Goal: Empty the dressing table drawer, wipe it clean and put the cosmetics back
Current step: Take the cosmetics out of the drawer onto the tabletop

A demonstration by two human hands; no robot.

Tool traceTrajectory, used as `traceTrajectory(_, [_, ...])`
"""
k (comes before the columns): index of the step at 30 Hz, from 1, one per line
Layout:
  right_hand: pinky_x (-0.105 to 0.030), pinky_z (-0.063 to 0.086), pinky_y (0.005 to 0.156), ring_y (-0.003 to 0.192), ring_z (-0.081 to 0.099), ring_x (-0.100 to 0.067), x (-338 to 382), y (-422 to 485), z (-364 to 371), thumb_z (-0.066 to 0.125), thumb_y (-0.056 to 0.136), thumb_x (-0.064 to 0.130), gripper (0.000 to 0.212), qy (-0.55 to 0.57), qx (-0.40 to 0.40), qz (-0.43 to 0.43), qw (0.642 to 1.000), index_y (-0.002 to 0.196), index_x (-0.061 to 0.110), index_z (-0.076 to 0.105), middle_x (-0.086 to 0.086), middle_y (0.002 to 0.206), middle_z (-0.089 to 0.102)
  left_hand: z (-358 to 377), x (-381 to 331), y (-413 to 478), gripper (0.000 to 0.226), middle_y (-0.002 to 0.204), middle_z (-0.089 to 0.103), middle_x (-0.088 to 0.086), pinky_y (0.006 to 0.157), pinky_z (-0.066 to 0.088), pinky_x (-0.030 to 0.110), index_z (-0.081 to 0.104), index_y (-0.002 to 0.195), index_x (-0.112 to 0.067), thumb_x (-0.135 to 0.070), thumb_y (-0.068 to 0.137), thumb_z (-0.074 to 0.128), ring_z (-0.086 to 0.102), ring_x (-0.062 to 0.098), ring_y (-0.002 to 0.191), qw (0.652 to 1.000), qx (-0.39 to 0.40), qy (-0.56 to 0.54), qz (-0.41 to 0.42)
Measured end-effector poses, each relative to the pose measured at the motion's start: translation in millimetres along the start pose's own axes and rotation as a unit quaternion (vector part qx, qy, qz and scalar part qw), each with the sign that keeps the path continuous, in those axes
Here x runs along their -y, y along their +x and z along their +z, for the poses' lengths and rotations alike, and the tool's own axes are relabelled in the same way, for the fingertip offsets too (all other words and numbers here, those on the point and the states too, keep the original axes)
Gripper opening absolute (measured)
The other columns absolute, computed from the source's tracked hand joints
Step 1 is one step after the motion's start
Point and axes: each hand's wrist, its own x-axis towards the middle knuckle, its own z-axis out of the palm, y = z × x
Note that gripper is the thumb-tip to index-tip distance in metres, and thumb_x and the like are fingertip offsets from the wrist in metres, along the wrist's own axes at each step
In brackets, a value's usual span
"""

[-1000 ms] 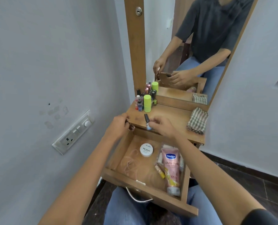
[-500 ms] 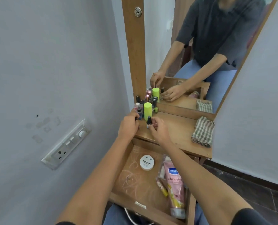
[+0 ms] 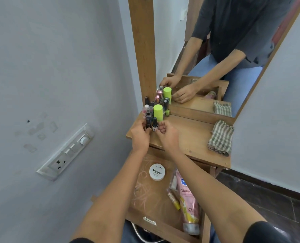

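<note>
Both hands are raised over the near left corner of the tabletop [image 3: 189,137], side by side and almost touching. A dark bottle [image 3: 147,121] is gripped upright by the left hand [image 3: 140,135], its fingers closed round the lower part. A small bottle with a black cap [image 3: 154,125] is seen standing between the two hands; the right hand [image 3: 166,135] is held just beside it with its fingers curled loosely, and whether the bottle is actually pinched cannot be told. Just beyond the hands a cluster of small bottles [image 3: 150,106] is packed against the mirror [image 3: 224,50], with a green-capped can [image 3: 158,112] at its right edge. Well to the right of the hands a folded checked cloth [image 3: 221,137] is laid on the tabletop. Below the forearms the drawer [image 3: 163,230] is pulled open; in it a round white tin [image 3: 157,172] is seen between the arms, and under the right forearm a pink tube [image 3: 187,204] is lying lengthwise with a thin yellow-tipped stick [image 3: 173,200] just to its left. Scribbled marks [image 3: 144,192] are visible on the drawer floor.
</note>
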Motion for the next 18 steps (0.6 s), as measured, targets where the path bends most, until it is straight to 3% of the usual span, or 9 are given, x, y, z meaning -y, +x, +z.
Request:
traceTrajectory(4, [-0.031, 0.052, 0.076, 0.077, 0.06, -0.017, -3.4, 0.4, 0.7, 0.063, 0.08, 0.002, 0.018, -0.013, -0.019, 0.002, 1.0, 0.096, 0.01, 0.063, -0.003, 0.081, 0.064, 3.7, -0.4, -0.1, 0.041, 0.096, 0.067, 0.003, 0.087, 0.05, 0.026, 0.06, 0.121, -0.006, 0.003, 0.081, 0.066, 0.061, 0.012, 0.085, 1.0, -0.002, -0.012, -0.012])
traceTrajectory(11, [-0.023, 0.048, 0.074, 0.075, 0.058, -0.013, -3.0, 0.2, -0.6, 0.06, 0.082, 0.002, 0.017, -0.01, -0.024, 0.008, 1.0, 0.096, 0.01, 0.063, -0.002, 0.081, 0.064, 11.6, -0.6, 4.6, 0.023, 0.087, 0.063, 0.003, 0.081, 0.051, 0.03, 0.063, 0.101, -0.007, 0.003, 0.081, 0.065, 0.061, 0.017, 0.082, 0.999, -0.012, -0.026, -0.04])
traceTrajectory(18, [-0.023, 0.046, 0.074, 0.075, 0.057, -0.012, -0.4, 1.1, -0.7, 0.062, 0.081, 0.005, 0.016, -0.031, -0.024, 0.019, 0.999, 0.095, 0.012, 0.064, 0.001, 0.08, 0.062, 15.3, -1.5, 5.0, 0.02, 0.086, 0.062, 0.001, 0.079, 0.05, 0.026, 0.062, 0.1, -0.006, 0.003, 0.082, 0.063, 0.06, 0.016, 0.082, 0.998, -0.032, -0.028, -0.041])
